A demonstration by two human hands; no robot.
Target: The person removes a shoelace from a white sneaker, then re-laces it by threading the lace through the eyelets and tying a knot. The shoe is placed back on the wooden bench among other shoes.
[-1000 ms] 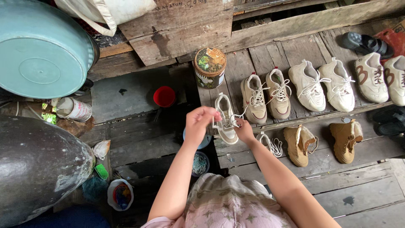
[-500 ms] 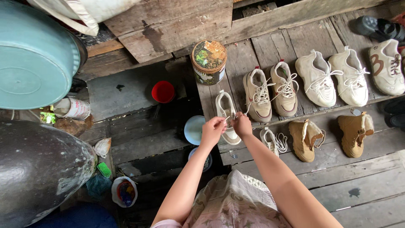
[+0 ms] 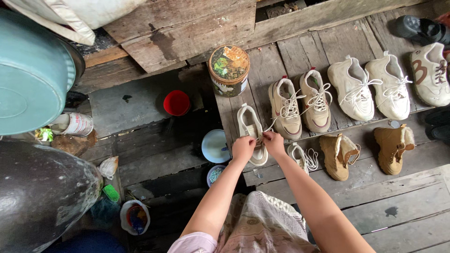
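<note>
Planks of the wooden floor [image 3: 375, 197] carry a row of pale sneakers [image 3: 358, 89]. Nearest the body lies one cream shoe [image 3: 250, 131], its lace [image 3: 268, 127] being threaded. Left hand [image 3: 243, 147] and right hand [image 3: 273, 142] each pinch it; pulling it snug seems next.

Toe of cream sneaker [image 3: 251, 133] hidden under our left hand [image 3: 243, 148] and right hand [image 3: 273, 142]; we cannot tell how fingers [image 3: 258, 139] grip lace. White shoe [image 3: 298, 156] partly behind our right forearm. Teal basin [image 3: 33, 75] cut by left edge, dark round vessel [image 3: 40, 197] by left and bottom edges. Rightmost sneaker [image 3: 430, 72] and black shoe [image 3: 419, 29] cut by right edge. Small bowl [image 3: 216, 174] contents too small to tell.
</note>
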